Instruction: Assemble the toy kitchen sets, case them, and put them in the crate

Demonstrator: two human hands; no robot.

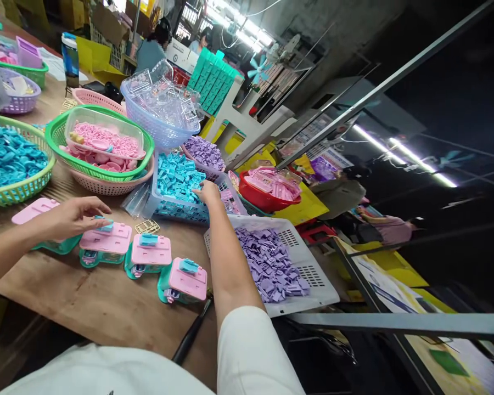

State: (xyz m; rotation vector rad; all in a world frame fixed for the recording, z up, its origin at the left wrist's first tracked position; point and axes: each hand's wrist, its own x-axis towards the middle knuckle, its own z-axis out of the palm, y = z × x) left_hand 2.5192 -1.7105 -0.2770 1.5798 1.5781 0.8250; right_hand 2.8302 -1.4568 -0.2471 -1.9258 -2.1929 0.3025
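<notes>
A row of small toy houses with pink roofs and teal bases stands on the wooden table (86,302). My left hand (72,215) rests on the second house (105,241), fingers pinched on a small blue part on its roof. Two more houses (149,255) (183,281) stand to its right, each with a blue part on top. My right hand (208,192) reaches into a basket of blue parts (177,178), fingers curled down among them; what they hold is hidden.
A white tray of purple parts (271,263) sits at the table's right edge. Baskets of pink parts (102,145), blue parts (12,159), clear plastic shells (164,104) and purple parts (206,152) crowd the back. A dark tool (191,332) lies near me. Other people work beyond.
</notes>
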